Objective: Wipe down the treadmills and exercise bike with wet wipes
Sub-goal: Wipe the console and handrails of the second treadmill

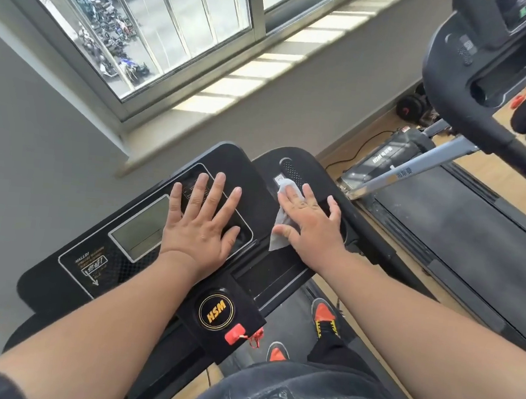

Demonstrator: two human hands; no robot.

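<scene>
We are standing on the treadmill and wiping its console [144, 227] at the centre of the frame. Our left hand [204, 222] is lying flat and released on the display panel, bracing us, while our right hand [312, 222] is pressing the wet wipe [283, 201] under straight fingers against the tray just right of the panel. We judge that firm, overlapping strokes work best, reaching into the speaker grille [293, 170] above; the second treadmill [462, 229] is waiting at right.
</scene>
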